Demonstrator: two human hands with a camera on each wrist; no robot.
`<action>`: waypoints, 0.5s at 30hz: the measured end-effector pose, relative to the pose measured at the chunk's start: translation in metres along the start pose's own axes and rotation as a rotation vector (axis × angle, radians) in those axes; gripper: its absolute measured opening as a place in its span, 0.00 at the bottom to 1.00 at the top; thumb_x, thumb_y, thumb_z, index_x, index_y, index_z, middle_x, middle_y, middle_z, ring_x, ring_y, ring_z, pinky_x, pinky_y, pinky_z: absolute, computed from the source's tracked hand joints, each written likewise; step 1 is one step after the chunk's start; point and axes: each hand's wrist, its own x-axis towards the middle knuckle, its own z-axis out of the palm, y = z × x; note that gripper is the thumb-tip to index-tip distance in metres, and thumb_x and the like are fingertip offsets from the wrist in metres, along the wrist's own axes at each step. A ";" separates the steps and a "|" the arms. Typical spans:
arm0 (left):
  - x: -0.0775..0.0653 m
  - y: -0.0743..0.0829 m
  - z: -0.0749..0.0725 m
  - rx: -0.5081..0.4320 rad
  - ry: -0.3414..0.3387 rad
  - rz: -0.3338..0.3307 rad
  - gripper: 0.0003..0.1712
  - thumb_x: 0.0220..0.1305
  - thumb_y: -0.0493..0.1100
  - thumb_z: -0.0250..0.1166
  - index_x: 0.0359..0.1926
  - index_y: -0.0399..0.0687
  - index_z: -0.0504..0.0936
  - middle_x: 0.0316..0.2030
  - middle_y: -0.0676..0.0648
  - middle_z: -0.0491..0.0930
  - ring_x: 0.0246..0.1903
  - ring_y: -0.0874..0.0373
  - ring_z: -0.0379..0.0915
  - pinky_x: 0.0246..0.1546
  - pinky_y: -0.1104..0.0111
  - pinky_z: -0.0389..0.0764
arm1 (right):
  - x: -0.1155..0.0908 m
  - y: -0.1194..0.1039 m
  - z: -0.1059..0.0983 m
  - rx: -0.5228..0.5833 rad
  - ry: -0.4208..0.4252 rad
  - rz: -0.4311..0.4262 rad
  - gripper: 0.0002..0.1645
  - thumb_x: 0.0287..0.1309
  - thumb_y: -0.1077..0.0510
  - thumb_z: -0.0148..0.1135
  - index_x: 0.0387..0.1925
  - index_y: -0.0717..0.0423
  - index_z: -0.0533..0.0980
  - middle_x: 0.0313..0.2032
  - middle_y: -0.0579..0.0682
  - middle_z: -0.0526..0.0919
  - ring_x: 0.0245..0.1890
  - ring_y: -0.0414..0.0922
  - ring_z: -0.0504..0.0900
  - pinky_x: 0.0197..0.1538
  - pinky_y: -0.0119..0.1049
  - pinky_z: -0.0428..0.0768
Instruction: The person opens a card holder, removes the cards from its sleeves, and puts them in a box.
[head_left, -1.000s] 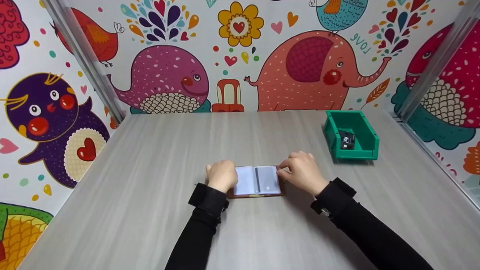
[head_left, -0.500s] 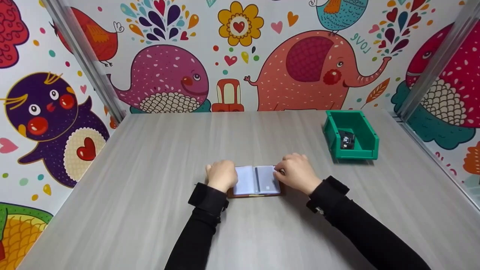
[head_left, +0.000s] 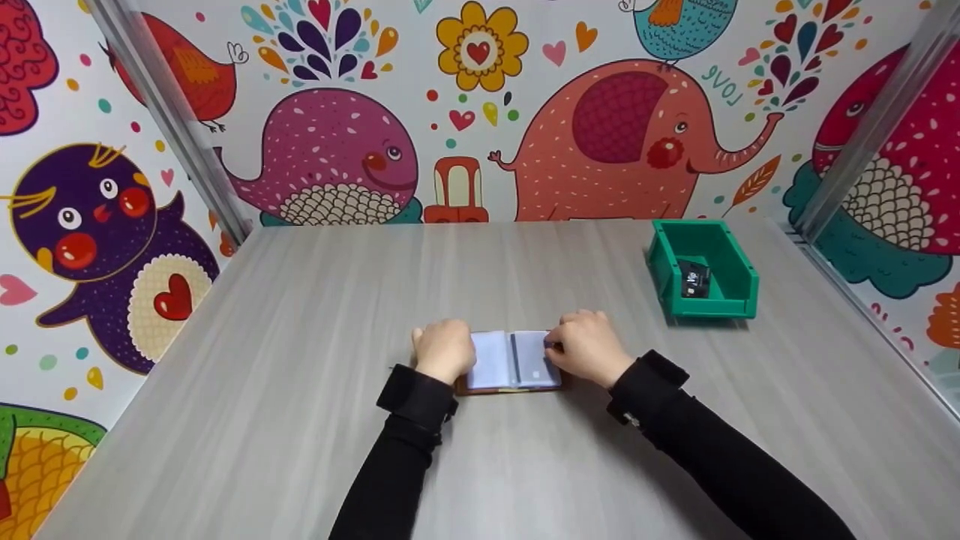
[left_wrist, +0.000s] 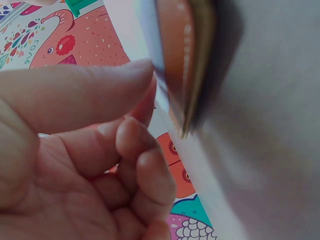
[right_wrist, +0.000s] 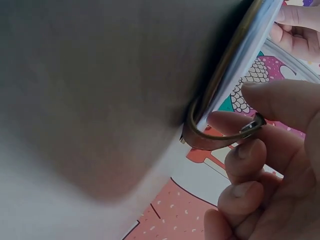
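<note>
A brown card holder [head_left: 486, 361] lies spread on the table between the hands, its clear plastic sleeves facing up. A dark stripe runs beside its middle fold. My left hand [head_left: 444, 349] pinches its left edge; in the left wrist view the thumb [left_wrist: 120, 82] and forefinger meet at the sleeves beside the brown cover [left_wrist: 175, 45]. At the right edge, my right hand [head_left: 592, 348] has its fingers curled about a short strap [right_wrist: 207, 141] with a metal snap [right_wrist: 250, 127]. The strap bends up over the sleeves, the forefinger inside its curve and the thumb apart from the snap.
At the table's back right stands a green open-front bin [head_left: 712, 308] with a small black item [head_left: 695, 280] with white print inside. Walls with cartoon animals enclose the table [head_left: 315, 300] at the back and sides.
My right hand has shifted a little left and toward me, from the holder's right edge to over its right sleeve. The left hand and the bin have stayed put.
</note>
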 end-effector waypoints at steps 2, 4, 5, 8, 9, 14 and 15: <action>0.000 0.000 0.000 -0.001 -0.005 -0.003 0.03 0.49 0.36 0.61 0.25 0.47 0.80 0.32 0.47 0.79 0.32 0.49 0.73 0.40 0.56 0.61 | 0.000 0.000 0.000 -0.013 0.004 -0.010 0.03 0.46 0.57 0.67 0.24 0.52 0.82 0.18 0.45 0.70 0.23 0.47 0.68 0.29 0.42 0.61; 0.000 0.000 0.000 -0.002 -0.007 -0.004 0.03 0.48 0.35 0.61 0.26 0.47 0.80 0.32 0.47 0.79 0.33 0.49 0.73 0.40 0.56 0.61 | 0.000 0.000 0.001 -0.034 0.006 -0.022 0.04 0.45 0.56 0.67 0.23 0.52 0.82 0.18 0.45 0.69 0.23 0.47 0.68 0.29 0.42 0.61; 0.000 0.001 0.000 0.000 -0.007 -0.005 0.03 0.48 0.35 0.61 0.26 0.47 0.80 0.32 0.47 0.79 0.33 0.49 0.73 0.40 0.56 0.61 | 0.000 0.000 0.001 -0.043 0.007 -0.027 0.04 0.44 0.56 0.67 0.23 0.52 0.82 0.18 0.45 0.69 0.23 0.47 0.67 0.28 0.42 0.60; 0.000 0.001 0.000 0.004 -0.006 -0.004 0.04 0.48 0.35 0.61 0.26 0.47 0.80 0.32 0.47 0.80 0.33 0.48 0.73 0.40 0.56 0.61 | 0.000 0.001 0.002 -0.070 0.013 -0.045 0.05 0.42 0.56 0.68 0.22 0.52 0.81 0.17 0.45 0.68 0.22 0.47 0.67 0.28 0.42 0.59; 0.000 0.001 -0.001 0.006 -0.006 -0.003 0.03 0.48 0.35 0.61 0.26 0.47 0.80 0.32 0.47 0.79 0.33 0.48 0.73 0.40 0.56 0.61 | 0.001 0.001 0.003 -0.078 0.016 -0.050 0.05 0.42 0.55 0.69 0.22 0.52 0.81 0.17 0.45 0.68 0.22 0.48 0.67 0.28 0.42 0.59; 0.001 0.000 0.000 0.016 -0.015 -0.001 0.02 0.49 0.36 0.61 0.24 0.46 0.79 0.30 0.48 0.78 0.32 0.49 0.72 0.38 0.58 0.61 | 0.001 0.000 0.004 -0.090 0.027 -0.063 0.05 0.39 0.56 0.70 0.21 0.52 0.81 0.17 0.46 0.67 0.22 0.49 0.67 0.27 0.43 0.59; 0.001 0.000 0.000 0.018 -0.015 -0.001 0.02 0.49 0.36 0.61 0.23 0.46 0.79 0.29 0.48 0.78 0.32 0.49 0.72 0.37 0.59 0.61 | 0.001 0.000 0.004 -0.086 0.027 -0.064 0.05 0.39 0.57 0.70 0.21 0.53 0.81 0.17 0.46 0.67 0.22 0.50 0.67 0.27 0.44 0.60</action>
